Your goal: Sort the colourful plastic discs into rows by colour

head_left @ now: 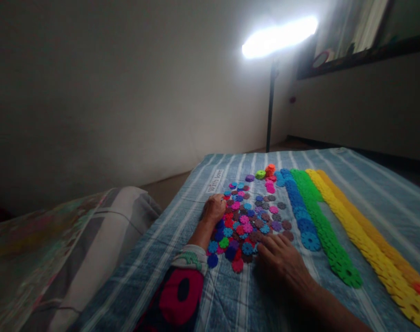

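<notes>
A loose pile of notched plastic discs (247, 227) in pink, red, blue, purple and brown lies spread on the striped cloth. At its left edge rests my left hand (215, 207), fingers curled inward against the discs; what lies under the fingertips is hidden. My right hand (282, 258) reaches in palm down at the near right side of the pile, its fingers extended over the brown and blue discs. Overlapping rows of sorted discs run to the right: a blue row (300, 212), a green row (329, 235), a yellow row (362, 240) and an orange-yellow row (372, 228).
Beyond the pile stand small groups of discs: orange (270, 169), lime green (260, 174), purple (249, 178) and pink (270, 186). A bright lamp (281, 37) on a dark pole stands behind the bed. Another cloth-covered surface (102, 230) is at the left.
</notes>
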Available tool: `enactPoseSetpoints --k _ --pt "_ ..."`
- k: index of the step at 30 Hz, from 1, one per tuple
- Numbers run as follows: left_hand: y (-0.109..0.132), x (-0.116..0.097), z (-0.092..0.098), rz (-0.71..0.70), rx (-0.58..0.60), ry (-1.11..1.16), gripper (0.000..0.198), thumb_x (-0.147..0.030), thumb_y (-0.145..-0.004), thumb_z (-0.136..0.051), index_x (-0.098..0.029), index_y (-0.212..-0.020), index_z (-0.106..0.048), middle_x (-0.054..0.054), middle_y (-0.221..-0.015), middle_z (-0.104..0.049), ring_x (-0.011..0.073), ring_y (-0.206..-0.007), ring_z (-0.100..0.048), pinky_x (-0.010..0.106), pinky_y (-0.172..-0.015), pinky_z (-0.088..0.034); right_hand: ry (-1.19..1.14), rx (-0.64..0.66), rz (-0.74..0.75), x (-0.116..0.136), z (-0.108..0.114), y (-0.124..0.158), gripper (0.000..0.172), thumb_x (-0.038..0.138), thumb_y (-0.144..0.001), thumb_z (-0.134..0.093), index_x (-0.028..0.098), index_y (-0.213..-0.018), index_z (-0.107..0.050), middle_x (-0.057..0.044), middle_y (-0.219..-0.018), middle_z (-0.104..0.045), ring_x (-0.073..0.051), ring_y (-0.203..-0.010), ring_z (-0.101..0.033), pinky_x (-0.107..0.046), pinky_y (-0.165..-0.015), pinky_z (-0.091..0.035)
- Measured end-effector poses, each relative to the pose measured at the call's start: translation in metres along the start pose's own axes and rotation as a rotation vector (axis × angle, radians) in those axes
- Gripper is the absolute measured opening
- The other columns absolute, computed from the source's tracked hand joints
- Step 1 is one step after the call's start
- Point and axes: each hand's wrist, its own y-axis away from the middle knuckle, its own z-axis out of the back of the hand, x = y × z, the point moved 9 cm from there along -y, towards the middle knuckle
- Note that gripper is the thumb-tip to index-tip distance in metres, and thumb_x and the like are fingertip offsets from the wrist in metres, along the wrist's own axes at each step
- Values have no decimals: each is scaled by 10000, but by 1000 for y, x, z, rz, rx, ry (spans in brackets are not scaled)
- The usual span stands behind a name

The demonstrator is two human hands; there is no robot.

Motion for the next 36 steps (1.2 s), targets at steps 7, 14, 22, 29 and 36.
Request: enactPoseSetpoints --k 7,14,22,29,36 --pt "-1 5 3 16 -61 26 304 -152 -835 -463 -147 -1056 -672 108 -1097 -712 197 -1052 -646 288 -965 -472 -6 65 -38 -3 -5 0 94 144 -845 -593 213 -781 -581 -14 -791 -630 -176 -716 -515 -319 -680 -330" --pt "-1 7 3 57 -62 11 315 -155 -843 -454 -141 -1085 -655 122 -1084 -710 206 -1045 -648 307 -955 -480 -25 69 -33 -3 -4 0 105 119 -822 -597 209 -768 -588 -15 -775 -635 -183 -703 -506 -320 -659 -313" --pt "2 6 4 59 -62 36 325 -158 -844 -475 -147 -1132 -626 116 -1123 -700 205 -1065 -644 303 -954 -486 -35 90 -36 -4 -6 2 116 124 -858 -554 210 -787 -585 -27 -803 -633 -182 -725 -507 -318 -659 -318" --pt "7 8 4 115 -61 61 405 -162 -842 -495 -167 -1241 -561 112 -1144 -696 203 -1065 -654 301 -943 -500 -57 148 -51 -5 -15 7 121 107 -845 -576 221 -806 -584 -19 -801 -615 -188 -752 -521 -321 -674 -345" --pt "8 -2 3 64 -54 98 366 -157 -841 -502 -183 -1195 -590 95 -1126 -705 199 -1046 -659 301 -945 -498 -67 151 -66 -4 -18 7 131 92 -813 -619 218 -799 -586 -19 -804 -615 -195 -770 -514 -320 -681 -350"
